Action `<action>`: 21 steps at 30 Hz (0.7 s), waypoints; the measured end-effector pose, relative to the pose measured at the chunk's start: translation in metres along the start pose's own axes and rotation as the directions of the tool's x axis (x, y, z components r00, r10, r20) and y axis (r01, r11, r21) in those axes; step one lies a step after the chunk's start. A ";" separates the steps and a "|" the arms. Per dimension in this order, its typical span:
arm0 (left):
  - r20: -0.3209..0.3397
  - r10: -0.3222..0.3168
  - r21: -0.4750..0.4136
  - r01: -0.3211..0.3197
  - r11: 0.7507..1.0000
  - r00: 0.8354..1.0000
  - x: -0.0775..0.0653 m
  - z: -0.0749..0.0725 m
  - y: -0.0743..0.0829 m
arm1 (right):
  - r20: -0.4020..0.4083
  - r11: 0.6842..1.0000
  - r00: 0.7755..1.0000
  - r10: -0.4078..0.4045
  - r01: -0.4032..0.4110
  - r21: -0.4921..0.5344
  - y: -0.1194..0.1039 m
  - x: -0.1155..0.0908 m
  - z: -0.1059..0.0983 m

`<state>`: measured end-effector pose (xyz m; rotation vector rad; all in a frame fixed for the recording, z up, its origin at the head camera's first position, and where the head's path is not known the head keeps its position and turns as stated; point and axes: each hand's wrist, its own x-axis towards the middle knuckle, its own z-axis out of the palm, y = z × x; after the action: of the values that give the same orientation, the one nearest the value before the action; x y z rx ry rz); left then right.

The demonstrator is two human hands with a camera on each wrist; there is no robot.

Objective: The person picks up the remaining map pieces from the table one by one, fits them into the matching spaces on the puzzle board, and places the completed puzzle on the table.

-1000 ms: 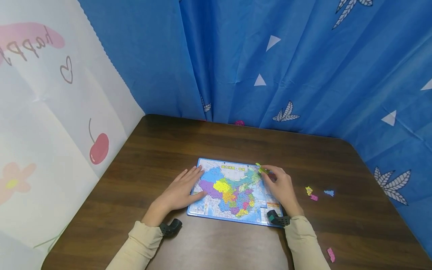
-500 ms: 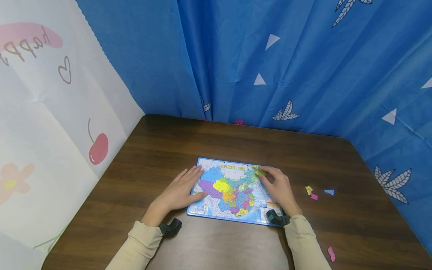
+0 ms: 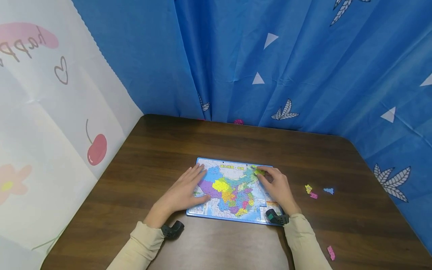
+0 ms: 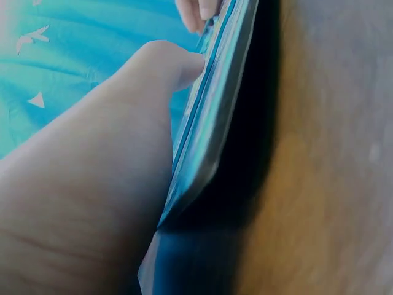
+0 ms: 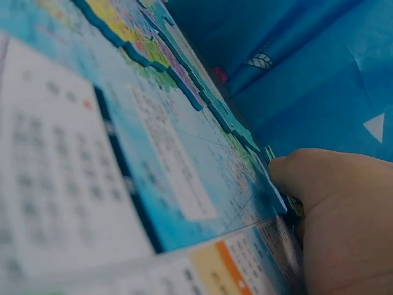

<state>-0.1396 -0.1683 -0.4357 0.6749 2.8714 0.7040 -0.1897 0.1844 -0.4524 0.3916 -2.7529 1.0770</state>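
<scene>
A map puzzle board (image 3: 233, 173) with a blue rim and bright province pieces lies on the table. My left hand (image 3: 182, 193) rests on its left side with fingers straight and spread; in the left wrist view the thumb (image 4: 175, 64) reaches over the board's edge (image 4: 209, 147). At the top right corner my right hand (image 3: 278, 187) pinches a yellow-green puzzle piece (image 3: 259, 172) between thumb and fingers, over the teal piece area. The right wrist view shows the right hand (image 5: 350, 215) covering most of that piece.
Right of the board lie a yellow piece (image 3: 308, 188), a pink piece (image 3: 314, 195) and a blue piece (image 3: 329, 191). Another pink piece (image 3: 331, 253) is nearer the front. A blue curtain (image 3: 229, 67) hangs behind the wooden table (image 3: 175, 140).
My right hand has brought the yellow-green piece slightly left and down onto the map's upper right corner. My left hand has shifted slightly right on the board.
</scene>
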 end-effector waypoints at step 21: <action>0.048 -0.009 0.109 0.004 0.994 0.999 0.003 0.011 0.017 | -0.005 1.000 1.000 -0.002 0.001 -0.019 -0.003 0.000 0.000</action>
<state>-0.1333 -0.1492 -0.4378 0.6854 2.8829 0.5257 -0.1887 0.1818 -0.4504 0.3881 -2.7560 1.0499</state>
